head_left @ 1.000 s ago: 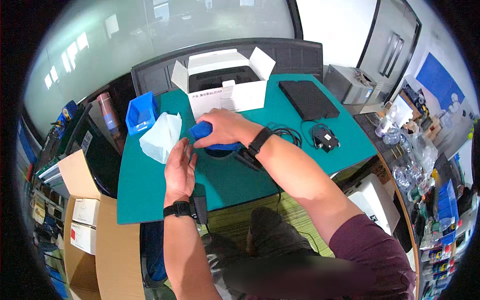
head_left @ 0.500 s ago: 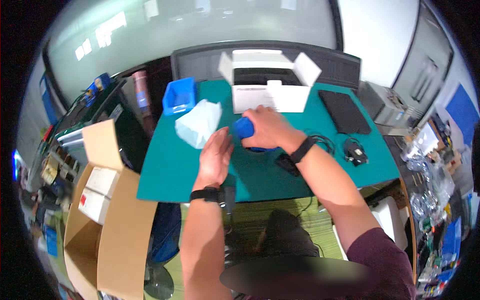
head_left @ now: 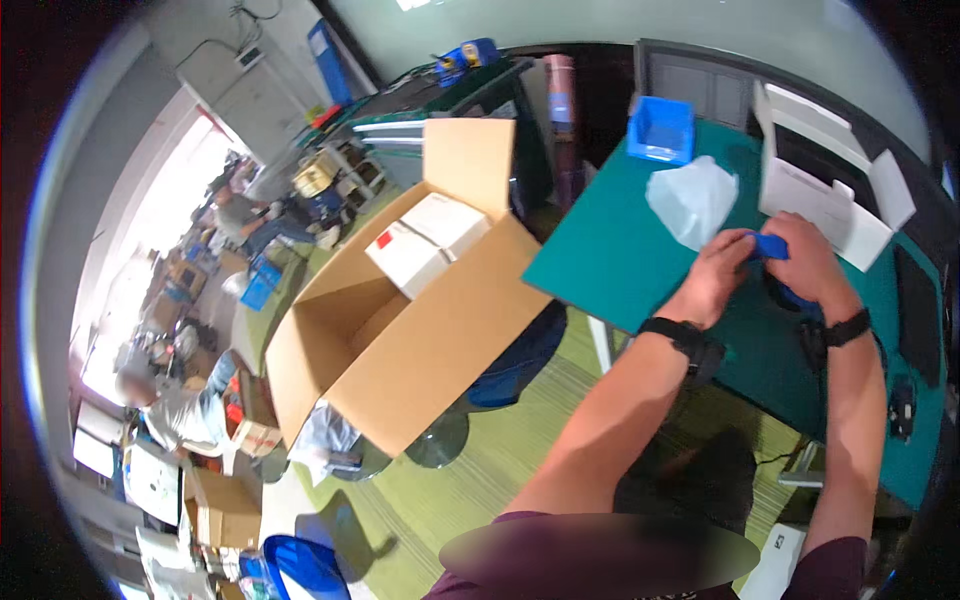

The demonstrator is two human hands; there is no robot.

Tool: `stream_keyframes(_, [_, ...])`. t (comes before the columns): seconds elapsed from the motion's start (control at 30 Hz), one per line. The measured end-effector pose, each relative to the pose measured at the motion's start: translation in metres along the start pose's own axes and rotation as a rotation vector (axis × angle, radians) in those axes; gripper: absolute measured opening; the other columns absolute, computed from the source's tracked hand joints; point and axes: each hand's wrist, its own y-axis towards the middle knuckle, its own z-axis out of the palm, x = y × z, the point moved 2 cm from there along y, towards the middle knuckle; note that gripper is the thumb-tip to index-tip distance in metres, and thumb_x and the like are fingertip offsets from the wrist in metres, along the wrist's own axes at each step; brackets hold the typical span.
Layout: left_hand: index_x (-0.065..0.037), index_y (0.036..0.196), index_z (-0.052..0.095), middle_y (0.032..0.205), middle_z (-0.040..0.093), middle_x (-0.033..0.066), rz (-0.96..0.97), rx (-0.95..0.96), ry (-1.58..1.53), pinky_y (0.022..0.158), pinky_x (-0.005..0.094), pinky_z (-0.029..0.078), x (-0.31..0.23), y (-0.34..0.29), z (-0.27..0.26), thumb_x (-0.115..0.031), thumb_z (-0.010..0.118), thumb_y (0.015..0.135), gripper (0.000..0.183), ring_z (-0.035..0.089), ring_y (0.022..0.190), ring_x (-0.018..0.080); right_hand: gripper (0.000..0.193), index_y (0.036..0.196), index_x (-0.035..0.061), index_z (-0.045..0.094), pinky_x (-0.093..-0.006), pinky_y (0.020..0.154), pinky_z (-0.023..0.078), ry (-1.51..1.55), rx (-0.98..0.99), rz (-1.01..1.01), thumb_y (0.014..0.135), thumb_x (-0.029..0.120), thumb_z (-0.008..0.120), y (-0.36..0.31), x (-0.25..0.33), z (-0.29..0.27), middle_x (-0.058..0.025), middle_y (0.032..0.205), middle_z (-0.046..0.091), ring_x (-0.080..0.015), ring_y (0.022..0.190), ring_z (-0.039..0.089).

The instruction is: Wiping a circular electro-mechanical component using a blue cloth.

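A blue piece (head_left: pixel 771 247) sits between the hands, clamped in the right hand (head_left: pixel 808 262) while the left hand (head_left: pixel 714 278), now more curled, closes in, suggesting two-handed handling though its grip is unclear, a thin, crumpled pale bag (head_left: pixel 692 202) beyond the left, a stiff, open-flapped white box (head_left: pixel 812 205) beyond the right, on the flat green worktop (head_left: pixel 605 262).

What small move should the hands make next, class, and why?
Probably the left hand should close on the blue item: the right hand grips it over the green table, and the left hand is beside its exposed end, though whether they touch is unclear.
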Motion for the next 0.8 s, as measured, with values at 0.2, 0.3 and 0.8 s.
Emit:
stream_keyframes(0.2, [-0.006,0.134,0.060,0.114,0.063,0.0033,-0.016,0.013,-0.028,0.087,0.0301,0.046,-0.001,0.004,0.002,-0.026,0.062,0.105,0.035,0.057,0.102,0.0154,0.034,0.107,0.0066,0.065,-0.0490,0.093,0.047,0.092,-0.094,-0.086,0.074,0.003,0.071,-0.009,-0.003,0.005,-0.0167,0.108,0.067,-0.0433,0.106,0.060])
stream_keyframes(0.3, [-0.005,0.135,0.059,0.114,0.063,0.0044,0.025,-0.034,-0.065,0.090,0.0309,0.047,-0.004,0.000,0.000,-0.025,0.062,0.105,0.036,0.059,0.104,0.0172,0.036,0.109,0.0052,0.064,-0.0493,0.098,0.047,0.081,-0.059,-0.079,0.074,0.004,0.073,-0.008,0.011,0.009,-0.0176,0.110,0.066,-0.0430,0.111,0.059])
stream_keyframes(0.8, [0.001,0.137,0.057,0.122,0.063,0.0081,-0.011,-0.014,0.022,0.099,0.0331,0.047,-0.002,0.003,0.007,-0.025,0.060,0.106,0.041,0.058,0.113,0.0185,0.077,0.150,0.0107,0.049,-0.0545,0.123,0.028,-0.188,0.029,-0.035,0.081,0.016,0.081,-0.035,0.004,-0.005,-0.0132,0.152,0.049,-0.0375,0.145,0.041])
